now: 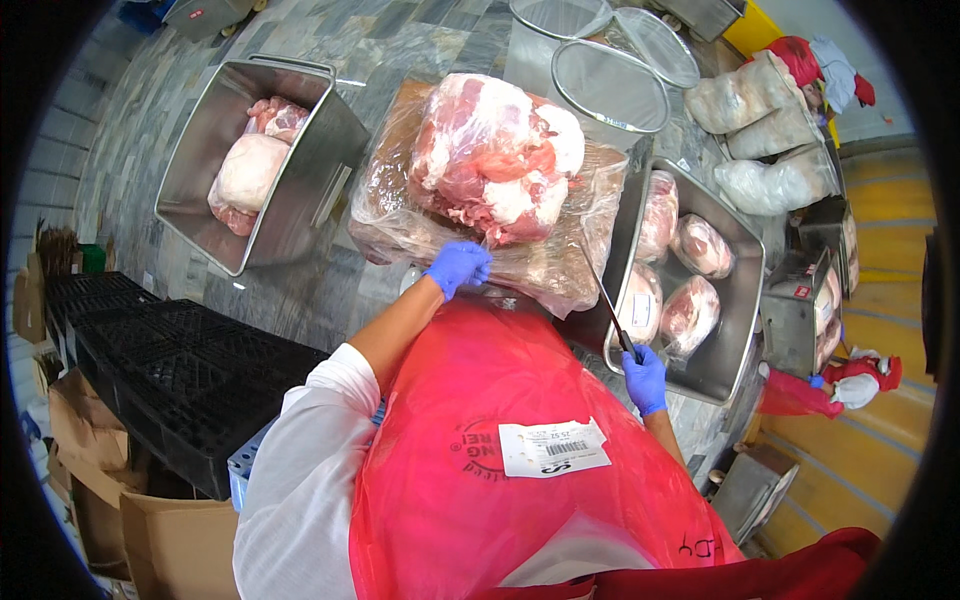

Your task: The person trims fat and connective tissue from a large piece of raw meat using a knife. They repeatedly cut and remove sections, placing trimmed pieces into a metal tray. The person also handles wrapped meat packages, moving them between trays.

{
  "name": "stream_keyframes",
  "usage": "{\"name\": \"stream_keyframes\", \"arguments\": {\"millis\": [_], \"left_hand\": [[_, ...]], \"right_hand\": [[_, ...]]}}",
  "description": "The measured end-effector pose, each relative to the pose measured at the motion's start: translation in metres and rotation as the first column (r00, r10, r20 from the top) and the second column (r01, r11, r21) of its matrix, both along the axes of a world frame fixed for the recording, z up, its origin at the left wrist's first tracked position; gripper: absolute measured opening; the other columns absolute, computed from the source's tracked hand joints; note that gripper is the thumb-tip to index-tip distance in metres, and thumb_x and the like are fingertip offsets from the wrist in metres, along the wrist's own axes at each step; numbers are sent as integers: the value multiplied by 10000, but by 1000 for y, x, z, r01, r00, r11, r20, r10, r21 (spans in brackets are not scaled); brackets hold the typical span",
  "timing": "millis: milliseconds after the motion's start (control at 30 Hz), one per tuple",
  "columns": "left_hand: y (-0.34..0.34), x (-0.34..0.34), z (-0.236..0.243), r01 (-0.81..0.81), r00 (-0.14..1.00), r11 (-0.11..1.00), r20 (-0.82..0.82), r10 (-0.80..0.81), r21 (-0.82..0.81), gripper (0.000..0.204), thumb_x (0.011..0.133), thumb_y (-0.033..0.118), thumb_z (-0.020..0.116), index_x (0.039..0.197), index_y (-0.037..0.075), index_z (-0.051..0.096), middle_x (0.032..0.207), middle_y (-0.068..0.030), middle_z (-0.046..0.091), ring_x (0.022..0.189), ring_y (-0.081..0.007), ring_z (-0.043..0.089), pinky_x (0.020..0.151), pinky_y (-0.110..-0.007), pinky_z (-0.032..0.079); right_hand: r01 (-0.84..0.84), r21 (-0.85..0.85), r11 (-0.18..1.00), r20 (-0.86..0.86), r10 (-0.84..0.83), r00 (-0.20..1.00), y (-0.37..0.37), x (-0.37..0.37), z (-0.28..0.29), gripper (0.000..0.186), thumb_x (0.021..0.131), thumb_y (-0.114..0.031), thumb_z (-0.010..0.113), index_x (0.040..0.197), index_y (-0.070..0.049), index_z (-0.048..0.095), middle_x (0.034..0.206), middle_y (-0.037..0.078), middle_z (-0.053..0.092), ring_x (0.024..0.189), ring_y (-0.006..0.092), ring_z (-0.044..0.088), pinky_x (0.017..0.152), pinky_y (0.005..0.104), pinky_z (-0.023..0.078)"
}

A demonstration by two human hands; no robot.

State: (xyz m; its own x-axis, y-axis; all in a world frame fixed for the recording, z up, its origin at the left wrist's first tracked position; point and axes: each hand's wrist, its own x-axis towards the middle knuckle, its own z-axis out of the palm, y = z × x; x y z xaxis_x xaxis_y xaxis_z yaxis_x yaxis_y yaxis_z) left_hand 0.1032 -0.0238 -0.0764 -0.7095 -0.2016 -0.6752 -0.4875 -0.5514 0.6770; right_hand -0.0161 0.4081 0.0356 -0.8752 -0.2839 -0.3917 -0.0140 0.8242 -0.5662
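My left hand (458, 269), in a blue glove, is closed at the near edge of a clear plastic wrap (545, 262), just below a large raw piece of meat (495, 165). The meat, pink with white fat, rests on the wrap, which is spread over a brownish block-like stand (395, 150). My right hand (645, 380), also gloved in blue, grips the dark handle of a knife (607, 295). Its thin blade points up and away, along the right side of the wrap and apart from the meat.
To the left stands a deep metal tub (325, 160) with meat inside. Another metal tub (735, 345) at right holds several wrapped pieces. Hoop-rimmed clear bags (610, 85) stand beyond. Black pallets (190, 370) and cardboard boxes (180, 545) lie left. A co-worker (840, 385) is at far right.
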Motion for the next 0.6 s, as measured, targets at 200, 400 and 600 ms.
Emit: {"name": "stream_keyframes", "arguments": {"millis": [200, 400, 600], "left_hand": [[-21, 25, 20, 46, 998, 998, 53, -45, -32, 172, 949, 218, 749, 1013, 61, 720, 823, -38, 711, 692, -119, 675, 614, -266, 563], [-20, 34, 30, 93, 993, 977, -47, -104, -190, 221, 915, 183, 765, 1094, 54, 752, 892, -18, 724, 778, -104, 661, 706, -287, 557], [-20, 22, 27, 36, 999, 953, -13, -42, -299, 244, 920, 159, 743, 1145, 64, 741, 919, 3, 728, 792, -153, 651, 704, -334, 543]], "right_hand": [[28, -31, 999, 20, -27, 999, 5, 2, -6, 256, 936, -185, 719, 1091, 20, 714, 824, 86, 708, 736, 109, 588, 706, 322, 512], [26, -10, 1000, 46, -26, 999, -12, -1, 4, 256, 945, -185, 707, 1100, 19, 718, 842, 90, 722, 749, 107, 602, 719, 315, 516], [29, -58, 998, 65, -25, 998, -9, -8, -8, 257, 945, -187, 707, 1096, 21, 718, 857, 83, 730, 764, 106, 610, 733, 312, 521]]}}
